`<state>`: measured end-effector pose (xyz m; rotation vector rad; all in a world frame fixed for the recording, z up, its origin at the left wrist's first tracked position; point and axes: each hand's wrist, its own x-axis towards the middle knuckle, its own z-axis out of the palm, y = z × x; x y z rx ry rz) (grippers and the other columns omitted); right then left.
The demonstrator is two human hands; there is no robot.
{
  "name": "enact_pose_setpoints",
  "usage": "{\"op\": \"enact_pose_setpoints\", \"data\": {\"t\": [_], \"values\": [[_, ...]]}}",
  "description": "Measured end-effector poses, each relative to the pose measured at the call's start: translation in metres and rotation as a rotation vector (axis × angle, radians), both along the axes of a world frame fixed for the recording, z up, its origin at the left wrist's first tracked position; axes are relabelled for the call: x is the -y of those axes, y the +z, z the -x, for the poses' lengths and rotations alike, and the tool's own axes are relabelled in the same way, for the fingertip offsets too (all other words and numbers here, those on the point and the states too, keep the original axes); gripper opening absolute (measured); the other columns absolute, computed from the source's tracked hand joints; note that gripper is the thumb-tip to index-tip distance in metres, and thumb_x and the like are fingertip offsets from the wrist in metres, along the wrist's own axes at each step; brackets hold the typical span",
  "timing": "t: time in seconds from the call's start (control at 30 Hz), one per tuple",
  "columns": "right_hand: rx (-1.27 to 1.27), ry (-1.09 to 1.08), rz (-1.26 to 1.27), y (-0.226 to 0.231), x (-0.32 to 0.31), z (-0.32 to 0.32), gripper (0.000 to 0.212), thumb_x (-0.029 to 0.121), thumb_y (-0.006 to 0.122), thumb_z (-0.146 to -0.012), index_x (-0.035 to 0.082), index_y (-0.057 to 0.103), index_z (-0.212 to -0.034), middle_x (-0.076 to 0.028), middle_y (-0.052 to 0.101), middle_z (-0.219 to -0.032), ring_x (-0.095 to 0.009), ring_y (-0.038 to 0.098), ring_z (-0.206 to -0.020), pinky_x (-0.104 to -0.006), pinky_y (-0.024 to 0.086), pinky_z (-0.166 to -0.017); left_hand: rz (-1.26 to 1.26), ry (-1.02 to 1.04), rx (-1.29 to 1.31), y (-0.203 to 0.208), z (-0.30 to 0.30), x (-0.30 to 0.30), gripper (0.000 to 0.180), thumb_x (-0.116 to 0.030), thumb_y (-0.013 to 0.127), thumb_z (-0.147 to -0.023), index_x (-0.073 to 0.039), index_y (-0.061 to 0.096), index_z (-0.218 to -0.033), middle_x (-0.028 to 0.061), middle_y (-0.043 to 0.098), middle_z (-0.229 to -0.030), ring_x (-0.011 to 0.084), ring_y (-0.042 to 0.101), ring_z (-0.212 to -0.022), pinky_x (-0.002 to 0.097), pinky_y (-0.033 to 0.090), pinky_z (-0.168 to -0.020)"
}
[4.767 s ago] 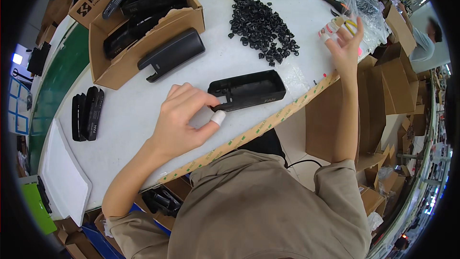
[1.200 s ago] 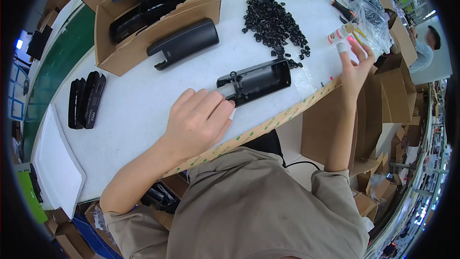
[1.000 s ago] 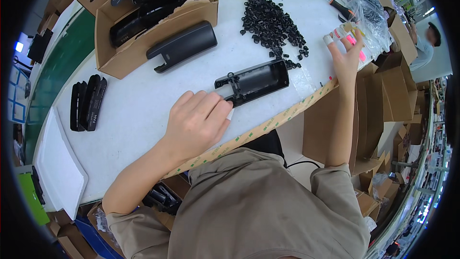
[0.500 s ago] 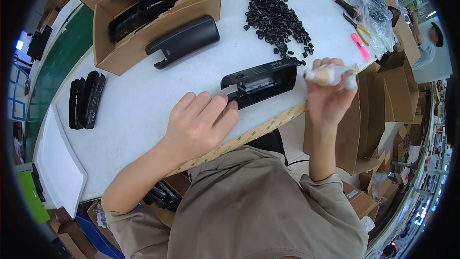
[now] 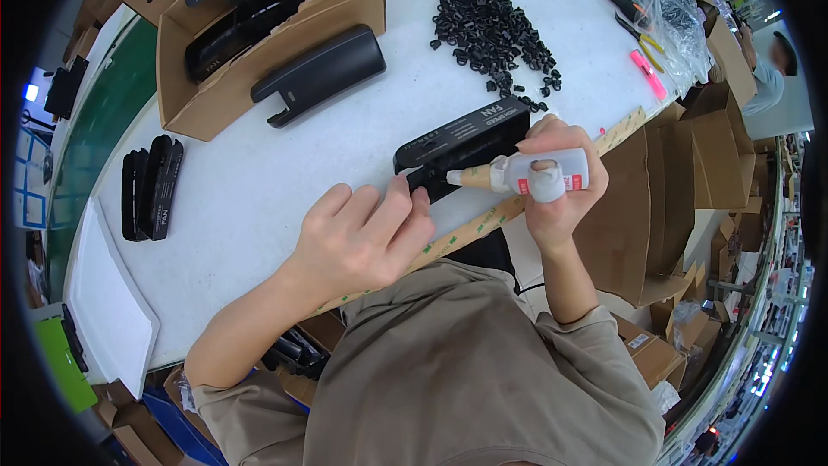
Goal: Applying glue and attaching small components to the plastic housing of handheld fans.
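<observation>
A black plastic fan housing (image 5: 463, 131) lies near the table's front edge, its hollow side facing me. My left hand (image 5: 355, 240) pinches the left end of this housing between thumb and fingers. Wrapped in my right hand (image 5: 556, 217) is a small white squeeze bottle (image 5: 522, 174) with red-marked labels and a tapered nozzle. The nozzle points left and sits over the near edge of the housing, close to my left fingertips. Whether its tip touches the plastic, or any liquid comes out, I cannot tell.
Behind lies a heap of small black plastic parts (image 5: 492, 30). At the back left, a cardboard box (image 5: 211, 108) holds more black housings, with one black shell (image 5: 323, 73) beside it. Narrow black housings (image 5: 153, 190) stand left. Pliers (image 5: 640, 37), a screwdriver (image 5: 617, 0) and a pink marker (image 5: 647, 74) lie right.
My right hand has brought the bottle left and down, from beyond the housing's right end to over its near edge. The housing has tilted slightly, showing more of its printed face.
</observation>
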<state>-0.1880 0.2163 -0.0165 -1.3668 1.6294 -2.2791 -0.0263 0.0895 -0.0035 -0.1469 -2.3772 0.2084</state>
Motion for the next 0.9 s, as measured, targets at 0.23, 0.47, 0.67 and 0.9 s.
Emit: {"op": "enact_pose_setpoints", "data": {"t": [0.23,0.47,0.67,0.9], "values": [[-0.054,0.011,-0.068,0.001,-0.002,-0.001,0.021,0.01,0.071,-0.065,-0.002,0.061,-0.078,-0.007,0.058,-0.068,-0.011,0.048,-0.058,-0.0221,0.035,-0.051,0.031,0.002,0.014,0.0,-0.002,0.0,0.005,-0.004,0.063,-0.067,-0.008,0.06,-0.068,0.0048,0.058,-0.075,0.0079,0.04,-0.048,0.0219,0.025,-0.043],[-0.149,-0.005,-0.073,0.003,-0.001,0.0,0.022,0.008,0.072,-0.062,-0.001,0.061,-0.079,-0.006,0.057,-0.067,-0.012,0.049,-0.058,-0.0222,0.036,-0.051,0.056,0.003,0.009,0.0,-0.002,-0.001,0.005,-0.004,0.063,-0.067,-0.008,0.06,-0.068,0.0044,0.057,-0.075,0.0078,0.04,-0.047,0.0218,0.025,-0.043],[-0.085,-0.026,-0.081,0.008,-0.005,-0.001,0.019,0.007,0.069,-0.065,-0.002,0.061,-0.08,-0.005,0.058,-0.07,-0.01,0.049,-0.06,-0.0213,0.037,-0.053,0.024,0.014,0.018,-0.001,-0.001,0.0,0.006,-0.006,0.064,-0.067,-0.008,0.06,-0.07,0.0038,0.056,-0.074,0.0078,0.041,-0.047,0.0221,0.027,-0.043],[0.588,0.11,0.218,0.002,-0.022,0.047,0.022,0.021,0.051,-0.09,0.0,0.054,-0.093,-0.007,0.056,-0.083,-0.013,0.049,-0.069,-0.0268,0.04,-0.063,-0.921,0.021,0.139,0.003,-0.001,0.009,0.012,-0.004,0.068,-0.071,-0.002,0.06,-0.079,0.0025,0.053,-0.067,0.0119,0.042,-0.045,0.0232,0.03,-0.04]]}}
